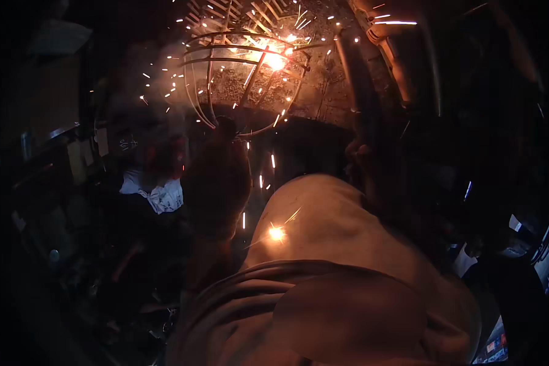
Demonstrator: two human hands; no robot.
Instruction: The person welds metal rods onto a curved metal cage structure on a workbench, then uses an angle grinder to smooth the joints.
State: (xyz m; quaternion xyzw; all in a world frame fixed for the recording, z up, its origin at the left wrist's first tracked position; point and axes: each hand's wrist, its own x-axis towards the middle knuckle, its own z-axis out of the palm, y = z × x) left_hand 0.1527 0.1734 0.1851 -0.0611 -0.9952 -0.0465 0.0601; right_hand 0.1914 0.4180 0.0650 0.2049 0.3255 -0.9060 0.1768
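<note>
A round frame of bent metal wire [200, 60] rests on a rough worktop. On its far side burns a glaring arc [275, 60], throwing sparks in all directions. My left hand [227, 137], mostly a dark silhouette, is closed at the near edge of the frame, where the wires meet its fingers. A thin straight rod [255, 78] slants from near that hand toward the glow. On the right, my right hand [361, 157] is in deep shadow with curled fingers; what it holds is hidden. A dark bar [348, 70] stands above it.
The worktop [323, 91] is lit orange and ends in a dark near edge. A pipe-like metal piece [391, 61] lies at the far right. My clothed leg [323, 213] is below, with one bright spark over it. Pale crumpled cloth [165, 195] lies at left.
</note>
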